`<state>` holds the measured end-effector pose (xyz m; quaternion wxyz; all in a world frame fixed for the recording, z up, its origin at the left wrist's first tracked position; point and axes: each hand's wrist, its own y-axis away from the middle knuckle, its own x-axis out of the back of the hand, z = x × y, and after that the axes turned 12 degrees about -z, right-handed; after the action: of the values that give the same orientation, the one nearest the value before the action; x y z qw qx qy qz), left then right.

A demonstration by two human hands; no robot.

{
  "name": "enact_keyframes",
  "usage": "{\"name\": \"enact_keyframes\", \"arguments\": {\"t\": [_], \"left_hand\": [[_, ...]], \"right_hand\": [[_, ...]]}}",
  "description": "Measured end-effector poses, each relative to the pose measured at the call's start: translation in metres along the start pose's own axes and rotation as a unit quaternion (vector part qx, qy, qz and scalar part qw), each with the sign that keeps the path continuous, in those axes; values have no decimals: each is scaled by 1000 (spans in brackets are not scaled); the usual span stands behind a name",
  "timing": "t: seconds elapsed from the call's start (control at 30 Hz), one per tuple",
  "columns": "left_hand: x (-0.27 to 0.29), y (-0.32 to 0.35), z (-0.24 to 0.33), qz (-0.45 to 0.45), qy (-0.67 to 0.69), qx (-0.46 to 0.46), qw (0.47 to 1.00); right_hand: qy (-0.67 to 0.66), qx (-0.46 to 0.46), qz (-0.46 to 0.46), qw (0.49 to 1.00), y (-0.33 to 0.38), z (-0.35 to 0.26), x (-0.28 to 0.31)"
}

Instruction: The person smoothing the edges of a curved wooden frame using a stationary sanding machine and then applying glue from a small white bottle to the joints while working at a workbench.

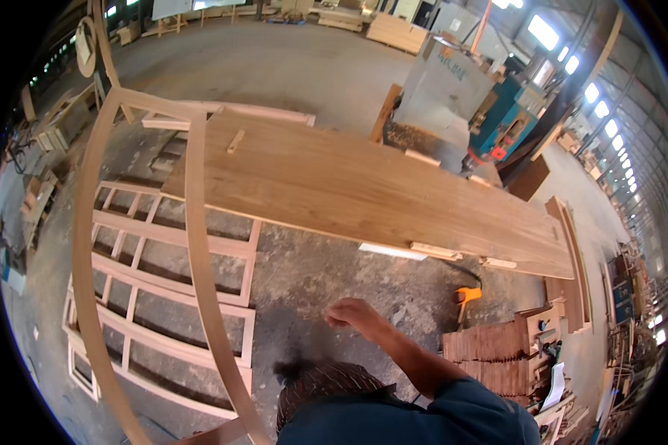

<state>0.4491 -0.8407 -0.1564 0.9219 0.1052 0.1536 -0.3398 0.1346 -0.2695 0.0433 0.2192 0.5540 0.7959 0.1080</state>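
My right hand [346, 313] is held over the concrete floor in front of my body, its fingers curled in; I see nothing in it. My left hand does not show clearly in the picture. To my left a long, narrow wooden frame [197, 222] rises past me, its two long rails joined by a short crosspiece at the far end. Beyond my right hand lies a wide brown wooden panel [364, 193], with small wooden blocks [436, 251] along its edges. A yellow-orange tool [467, 295] is at the panel's near side.
Under the tall frame lie several lattice-like wooden frames [172, 236]. Stacked reddish wood pieces [490, 348] stand at the right. Past the panel are a grey machine [441, 89] and a teal machine [508, 119]. Long boards [568, 259] lie beyond the panel's right end.
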Motion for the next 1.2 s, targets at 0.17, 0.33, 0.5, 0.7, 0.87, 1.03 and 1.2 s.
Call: {"name": "enact_keyframes", "arguments": {"t": [0.17,0.33,0.5,0.7,0.87,1.03,1.2], "left_hand": [[-159,-64,-19,-26,6,72,997],[-274,-89,-25,-83,16,79,993],[-363,-85,-49,-102,13,75,992],[-445,-58,-78,-54,-9,46,997],[-503,-28,-72,-4,-25,17,1000],[-531,-1,-69,36,-38,-6,999],[-505,27,-52,84,-57,-49,994]], "right_hand": [[192,19,153,969,33,-31,86],[182,139,248,941,19,-103,174],[329,257,313,853,-10,-202,326],[512,342,506,604,-36,-402,495],[556,225,635,487,-28,-544,610],[568,131,669,462,-40,-611,693],[672,127,626,374,-81,-606,774]]}}
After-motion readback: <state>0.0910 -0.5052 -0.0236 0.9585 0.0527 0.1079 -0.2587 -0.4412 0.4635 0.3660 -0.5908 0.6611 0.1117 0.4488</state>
